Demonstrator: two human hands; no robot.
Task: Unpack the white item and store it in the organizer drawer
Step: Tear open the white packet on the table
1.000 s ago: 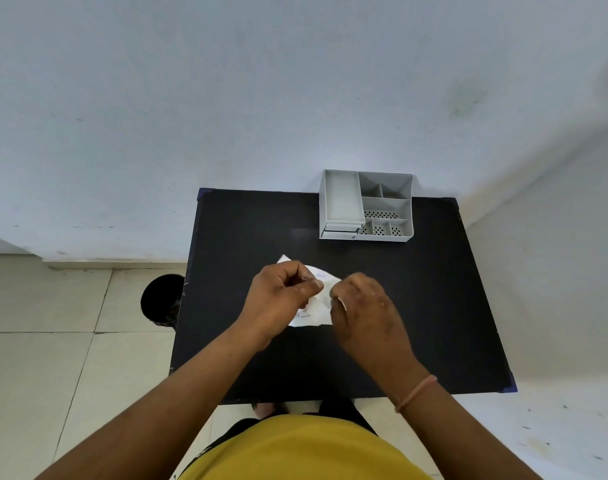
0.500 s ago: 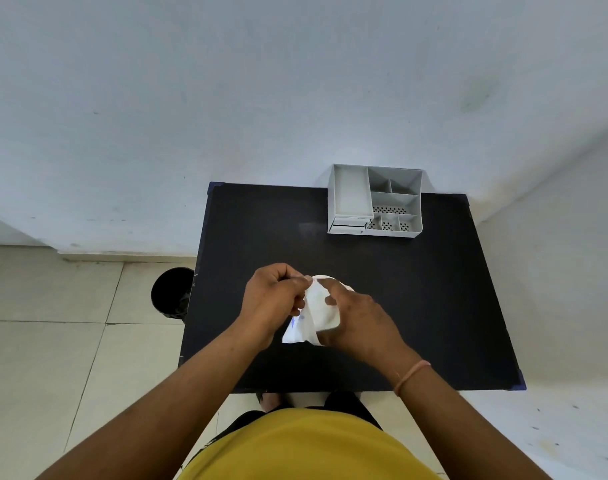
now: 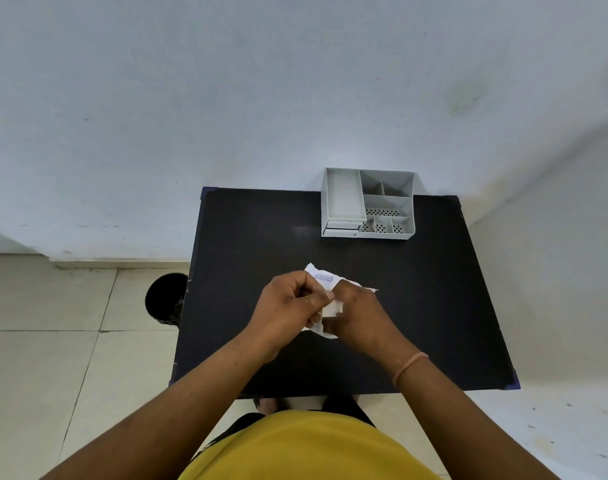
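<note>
At frame centre, our left hand (image 3: pixel 288 303) and right hand (image 3: pixel 359 313) pinch a white packet (image 3: pixel 325 279) above the table (image 3: pixel 434 306); the organizer (image 3: pixel 366 204) sits upper right.

White packet (image 3: pixel 325 279) held above the table's middle; grey organizer (image 3: pixel 367 204) at the far edge.
Crumpled paper wrapper, blue print reading "GLOVES", pinched between both hands. Organizer upright, compartments open on top, small drawers (image 3: pixel 341 229) at front left, closed.

Table (image 3: pixel 247 237) bare between hands (image 3: pixel 325 306) and grey organizer (image 3: pixel 367 204) at far edge; wall just behind organizer.
</note>
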